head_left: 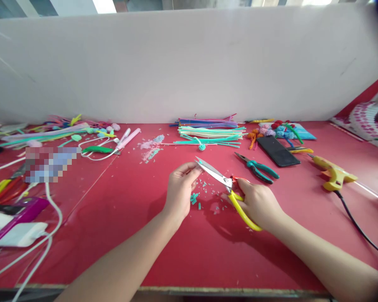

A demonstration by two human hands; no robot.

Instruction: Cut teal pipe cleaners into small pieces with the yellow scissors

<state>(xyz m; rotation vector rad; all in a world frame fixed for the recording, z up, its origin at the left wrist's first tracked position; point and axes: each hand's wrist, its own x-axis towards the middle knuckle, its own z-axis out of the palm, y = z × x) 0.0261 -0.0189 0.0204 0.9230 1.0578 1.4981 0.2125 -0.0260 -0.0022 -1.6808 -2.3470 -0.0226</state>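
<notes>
My right hand (258, 203) grips scissors (219, 176) with one yellow and one red handle. Their blades point up and left, the tips slightly apart. Between the blade tips and the fingertips of my left hand (182, 184) shows a tiny teal piece of pipe cleaner (200, 162), pinched by that hand. Most of what the left fingers hold is hidden. Below the blades, short teal pipe cleaner cuttings (194, 199) and loose fuzz lie on the red table (189, 260).
Bundled pipe cleaners (211, 133) lie along the white partition (189, 67), a teal pompom (202, 147) before them. On the right are pliers (261, 170), a phone (277, 151) and a yellow glue gun (334, 172). White cables (55, 205) and tools crowd the left.
</notes>
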